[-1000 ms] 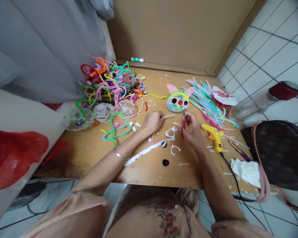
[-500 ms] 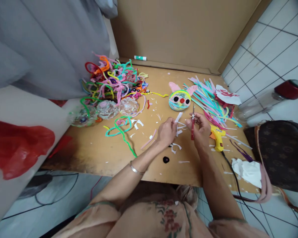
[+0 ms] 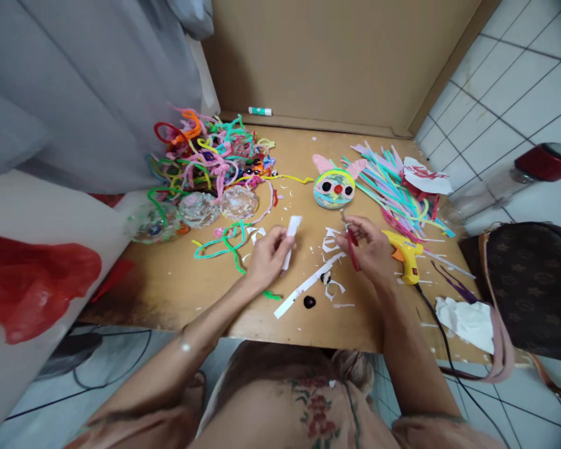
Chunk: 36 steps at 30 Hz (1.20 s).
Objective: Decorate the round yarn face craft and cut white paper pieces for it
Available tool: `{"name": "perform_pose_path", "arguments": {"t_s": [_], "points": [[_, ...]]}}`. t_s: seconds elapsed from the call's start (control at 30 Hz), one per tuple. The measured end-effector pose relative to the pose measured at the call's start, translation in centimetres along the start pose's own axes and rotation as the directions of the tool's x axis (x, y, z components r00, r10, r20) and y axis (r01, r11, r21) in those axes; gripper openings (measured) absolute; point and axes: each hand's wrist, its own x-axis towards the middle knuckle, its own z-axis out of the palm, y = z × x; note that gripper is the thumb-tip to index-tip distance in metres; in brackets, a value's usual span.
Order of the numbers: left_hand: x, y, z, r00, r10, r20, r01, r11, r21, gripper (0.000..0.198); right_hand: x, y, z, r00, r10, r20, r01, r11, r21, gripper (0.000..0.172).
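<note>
Between the thumb and fingers of my left hand (image 3: 267, 257) is a strip of white paper (image 3: 293, 228), its upper end sticking out. My right hand (image 3: 367, 244) grips red-handled scissors (image 3: 350, 242), tips pointing away from me. On the table between my hands lies a long white paper strip (image 3: 303, 288), with white paper scraps (image 3: 330, 242) near its upper end. Two small dark round pieces lie by the strip; the nearer black one (image 3: 309, 302) is plain to see. Beyond my hands stands a round animal head (image 3: 333, 189) with pink ears, black eyes and a red nose.
A tangle of coloured pipe cleaners (image 3: 210, 149) and clear round shapes (image 3: 238, 202) fill the left. At the right are straight pipe cleaners (image 3: 393, 181), a yellow glue gun (image 3: 407, 257) with its cord, a crumpled tissue (image 3: 465, 321) and a brown bag (image 3: 528, 290). A glue stick (image 3: 260, 111) lies behind.
My left hand has moved left and toward me, away from the scissors, with white paper in it. A long white strip now lies on the table. The scissors have tilted leftward.
</note>
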Motion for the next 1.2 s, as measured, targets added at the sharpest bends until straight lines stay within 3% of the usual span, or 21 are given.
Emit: {"name": "perform_pose_path", "arguments": {"t_s": [0.07,0.17,0.23,0.37,0.53,0.63,0.7,0.77,0.83,0.93,1.07,1.2], "points": [[-3.2,-0.6,-2.1,0.998,-0.059,-0.037,0.059,0.998,0.003,0.027,-0.2,0.0,0.1,0.986,0.021,0.165,-0.018,1.000,-0.019,0.032],[-6.8,-1.2,-3.9,0.990,-0.098,-0.101,0.118,0.968,0.220,0.025,-0.6,0.3,0.4,0.932,0.034,0.362,-0.006,0.997,-0.079,0.028],[-7.8,-1.7,-4.4,0.988,-0.059,-0.144,0.109,0.925,0.365,0.024,-0.8,0.5,0.9,0.891,0.022,0.454,0.035,0.993,-0.116,0.029],[-6.3,-3.3,-5.5,0.985,0.060,-0.162,0.042,0.826,0.562,0.023,-1.2,0.7,2.2,0.812,-0.017,0.583,0.147,0.973,-0.178,0.029],[-2.4,-3.4,-8.4,0.972,0.038,-0.232,0.118,0.773,0.624,0.016,-0.8,0.7,1.4,0.790,0.024,0.613,0.183,0.945,-0.272,0.029],[-1.2,-1.8,-8.8,0.962,0.058,-0.268,0.087,0.863,0.497,0.015,-0.2,1.0,-0.2,0.813,0.082,0.576,0.167,0.916,-0.365,0.025],[-0.5,-0.5,-7.8,0.956,0.005,-0.292,0.072,0.965,0.251,0.021,0.1,1.3,-1.0,0.842,0.096,0.531,0.129,0.919,-0.371,0.027],[0.2,0.9,-6.2,0.970,-0.105,-0.218,0.094,0.994,-0.064,0.026,0.2,1.6,-1.3,0.875,0.069,0.479,0.105,0.939,-0.328,0.032],[1.1,2.0,-4.3,0.975,-0.158,-0.155,0.110,0.954,-0.277,0.030,0.2,1.6,-1.1,0.910,0.023,0.413,0.101,0.956,-0.276,0.035],[2.3,2.8,-1.9,0.978,-0.200,-0.054,0.152,0.869,-0.470,0.033,0.1,1.3,-0.4,0.944,-0.028,0.330,0.103,0.972,-0.211,0.037],[3.1,2.0,-0.2,0.954,-0.297,0.036,0.266,0.787,-0.556,0.035,-0.2,0.7,0.1,0.959,-0.062,0.275,0.113,0.978,-0.175,0.038],[3.3,0.3,0.2,0.932,-0.357,0.065,0.326,0.746,-0.580,0.041,-0.5,1.1,0.1,0.964,-0.006,0.264,0.037,0.993,-0.114,0.036]]}}
